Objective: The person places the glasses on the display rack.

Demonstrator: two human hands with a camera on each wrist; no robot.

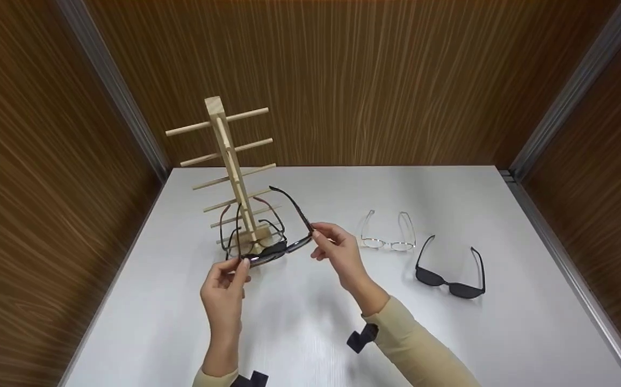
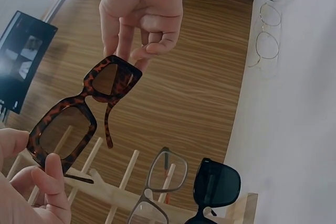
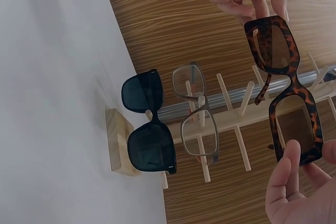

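Both hands hold a pair of tortoiseshell sunglasses [image 1: 298, 244] up in front of a wooden glasses rack [image 1: 232, 164], its arms spread toward the rack. My left hand [image 1: 223, 295] pinches one end of the frame between thumb and fingers. At the other end, near the hinge, my right hand [image 1: 343, 257] pinches with thumb and fingers. On the rack's lower pegs hang black sunglasses [image 3: 151, 148], lowest, and grey-framed eyeglasses [image 3: 211, 132] just above them. The held pair partly hides these two in the head view.
Thin-framed clear eyeglasses [image 1: 402, 246] rest on the white table [image 1: 300, 333] to the right of my right hand. Farther right lie other black sunglasses [image 1: 463, 291]. Bare pegs [image 1: 251, 114] stick out from the upper rack. Wood-grain panels [image 1: 343, 80] enclose the back and sides.
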